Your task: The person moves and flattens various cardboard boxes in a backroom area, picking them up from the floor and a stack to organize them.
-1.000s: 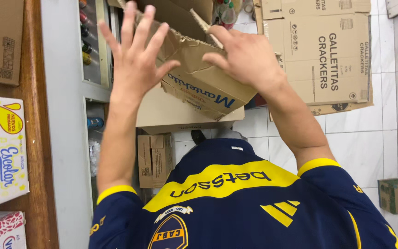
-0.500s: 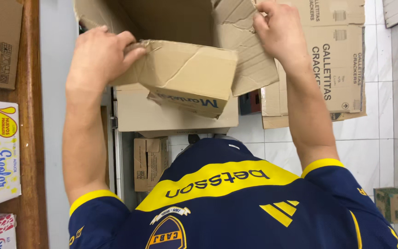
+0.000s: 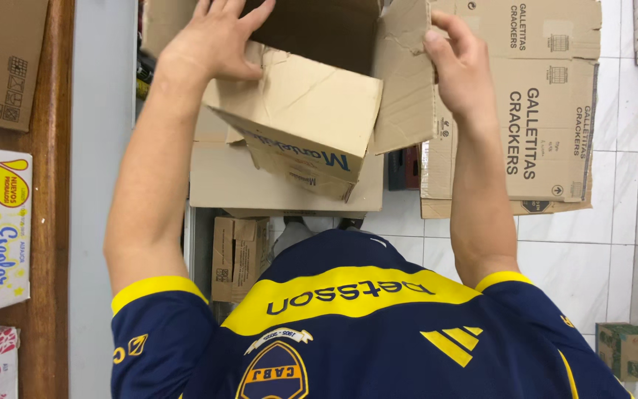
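Item: open cardboard box (image 3: 311, 118) (creased, brown) — my left hand (image 3: 212, 44) grips one flap, my right hand (image 3: 463, 70) pinches another flap's edge; hands well apart.

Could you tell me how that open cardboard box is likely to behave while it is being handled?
The box is probably light: the left hand and right hand hold it by its flaps. Its creased, bent flaps suggest soft, floppy cardboard. A torn edge hints it could rip further.

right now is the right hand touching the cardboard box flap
Touching. The head view shows the right hand with its fingers curled over the edge of the cardboard box flap.
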